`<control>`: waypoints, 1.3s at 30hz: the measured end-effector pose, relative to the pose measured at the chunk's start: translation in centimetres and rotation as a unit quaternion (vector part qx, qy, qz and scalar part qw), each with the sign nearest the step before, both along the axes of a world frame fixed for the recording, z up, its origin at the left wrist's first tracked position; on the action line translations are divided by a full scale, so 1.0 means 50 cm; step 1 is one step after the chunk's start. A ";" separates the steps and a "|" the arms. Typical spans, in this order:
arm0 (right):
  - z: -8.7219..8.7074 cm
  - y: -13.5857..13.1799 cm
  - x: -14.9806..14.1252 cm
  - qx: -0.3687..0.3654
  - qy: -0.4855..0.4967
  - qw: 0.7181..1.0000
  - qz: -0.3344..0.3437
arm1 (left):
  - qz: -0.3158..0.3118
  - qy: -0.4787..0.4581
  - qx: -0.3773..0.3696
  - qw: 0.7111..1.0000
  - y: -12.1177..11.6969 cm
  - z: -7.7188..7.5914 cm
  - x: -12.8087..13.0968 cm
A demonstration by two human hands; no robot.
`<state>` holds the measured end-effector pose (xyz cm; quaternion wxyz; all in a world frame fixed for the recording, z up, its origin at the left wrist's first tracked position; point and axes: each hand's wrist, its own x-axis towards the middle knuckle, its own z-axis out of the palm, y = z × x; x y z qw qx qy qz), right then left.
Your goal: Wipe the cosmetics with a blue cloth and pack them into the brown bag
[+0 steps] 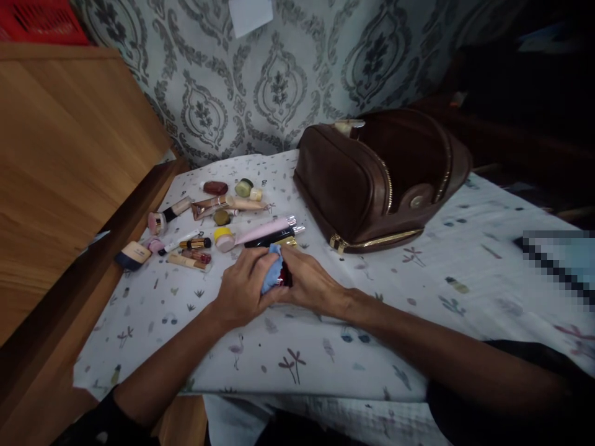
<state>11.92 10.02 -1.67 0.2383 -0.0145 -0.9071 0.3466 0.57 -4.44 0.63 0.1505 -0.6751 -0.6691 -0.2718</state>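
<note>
My left hand (242, 286) is closed on a light blue cloth (273, 274) and presses it against a small dark red, shiny item (284, 277). Fingers of my right hand (310, 284) wrap round that red item from the other side; most of it is hidden, so its kind does not show. Just beyond my hands lie a pink tube (263, 230) and a black tube (269, 238) with clear, shiny ends. Left of them sits a small jar with a yellow lid (224, 238).
A brown leather cosmetic bag (334, 186) stands unzipped at the back right. Several cosmetics, among them a dark-capped bottle (133, 255) and a copper tube (209, 206), lie on the printed tablecloth (288, 347). A wooden panel (69, 136) bounds the left side.
</note>
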 end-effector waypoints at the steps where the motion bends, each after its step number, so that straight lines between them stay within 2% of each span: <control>1: -0.001 0.000 -0.001 0.001 -0.002 1.000 -0.006 | 0.017 0.004 -0.007 1.000 0.003 0.000 0.004; 7: -0.004 -0.006 -0.001 0.016 0.014 1.000 -0.003 | 0.085 -0.087 -0.048 0.991 0.011 0.005 0.017; 12: -0.003 -0.009 0.002 0.057 0.020 0.998 -0.002 | 0.124 -0.188 -0.098 0.969 0.010 0.026 0.023; 16: 0.000 -0.009 0.006 0.086 0.011 0.996 -0.007 | 0.111 -0.272 -0.110 0.950 0.013 0.037 0.015; 20: -0.001 -0.010 0.007 0.082 0.028 0.996 0.034 | 0.079 -0.356 -0.093 0.926 0.016 0.023 -0.006; 24: -0.003 -0.007 0.003 0.008 0.077 0.995 0.059 | 0.074 -0.438 -0.041 0.895 0.015 0.002 -0.017; 27: 0.000 -0.006 0.000 -0.062 0.100 0.993 0.027 | 0.074 -0.472 -0.008 0.879 0.012 -0.004 -0.015; 32: 0.017 -0.005 -0.001 -0.231 0.069 0.970 -0.015 | 0.040 -0.402 -0.006 0.915 0.002 -0.002 -0.006; 35: 0.031 -0.005 0.002 -0.330 0.021 0.944 0.006 | 0.025 -0.375 -0.017 0.927 -0.002 -0.003 -0.004; 39: 0.049 -0.006 0.005 -0.404 -0.003 0.913 0.058 | 0.021 -0.375 -0.002 0.927 -0.003 -0.008 -0.010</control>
